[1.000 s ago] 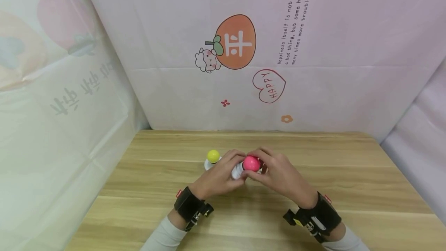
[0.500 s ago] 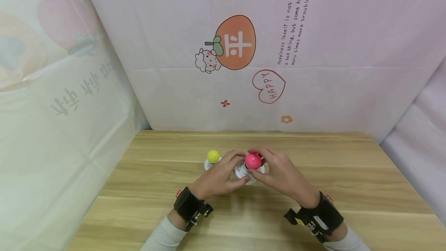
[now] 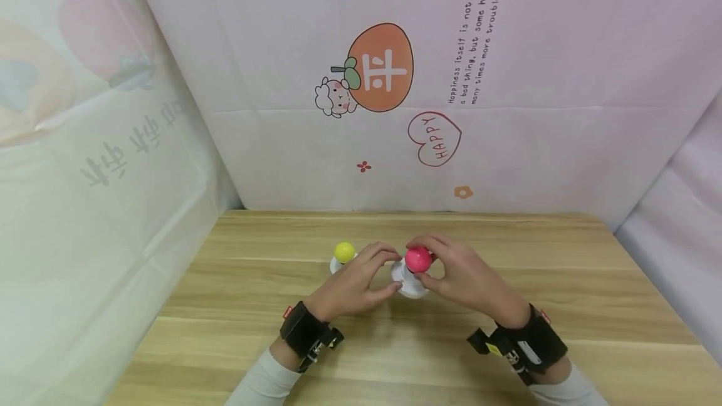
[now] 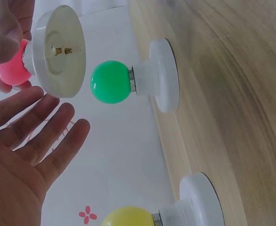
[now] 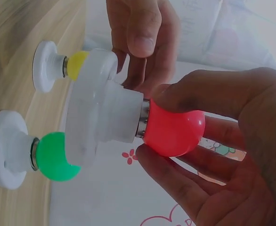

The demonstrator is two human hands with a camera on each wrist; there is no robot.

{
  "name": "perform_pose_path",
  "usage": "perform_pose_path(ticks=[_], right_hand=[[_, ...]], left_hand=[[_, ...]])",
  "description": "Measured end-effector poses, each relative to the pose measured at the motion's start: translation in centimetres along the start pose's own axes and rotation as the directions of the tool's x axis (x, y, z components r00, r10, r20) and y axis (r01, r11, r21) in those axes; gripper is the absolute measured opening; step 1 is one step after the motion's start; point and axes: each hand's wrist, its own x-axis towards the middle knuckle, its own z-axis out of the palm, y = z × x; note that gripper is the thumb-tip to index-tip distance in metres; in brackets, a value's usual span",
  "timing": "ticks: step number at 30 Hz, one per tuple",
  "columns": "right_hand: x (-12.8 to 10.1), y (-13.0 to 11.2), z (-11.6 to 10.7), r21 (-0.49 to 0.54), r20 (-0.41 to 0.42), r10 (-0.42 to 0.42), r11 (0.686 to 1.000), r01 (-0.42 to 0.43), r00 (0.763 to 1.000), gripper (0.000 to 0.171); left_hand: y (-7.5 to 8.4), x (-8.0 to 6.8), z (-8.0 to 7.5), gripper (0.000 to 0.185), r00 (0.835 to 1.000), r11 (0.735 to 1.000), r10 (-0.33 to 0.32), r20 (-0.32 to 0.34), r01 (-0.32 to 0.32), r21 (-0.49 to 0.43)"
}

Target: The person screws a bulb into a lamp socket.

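Note:
My right hand (image 3: 470,277) pinches a pink-red light bulb (image 5: 175,129) between thumb and fingers. The bulb is seated in a round white lamp holder (image 5: 105,110), which hangs above the table. In the left wrist view the tilted holder shows its hollow underside with two brass contacts. My left hand (image 3: 358,284) is beside the holder, fingers spread and fairly straight; fingertips are near its rim, and I cannot tell whether they touch. A green bulb (image 4: 110,82) in a white holder (image 4: 164,75) stands behind, mostly hidden in the head view.
A yellow bulb (image 3: 345,252) in another white holder (image 4: 201,197) stands on the wooden table (image 3: 254,343), left of the green one. A printed white cloth (image 3: 282,155) hangs behind the table's far edge, with more cloth at both sides.
The right hand has moved slightly right with the pink bulb and holder, which has swung more upright. The left fingers have come away from around the holder and now stand more open.

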Motion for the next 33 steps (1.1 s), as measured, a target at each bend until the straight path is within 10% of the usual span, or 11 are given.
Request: perform_pose_path(ticks=[33], right_hand=[[-0.9,4.4,-2.9,-0.061,0.084,0.235,0.971,-0.231,0.968,0.05]], left_hand=[[0.0,0.0,-0.2,0.037,1.0,1.0,-0.003,-0.01,0.003,0.029]])
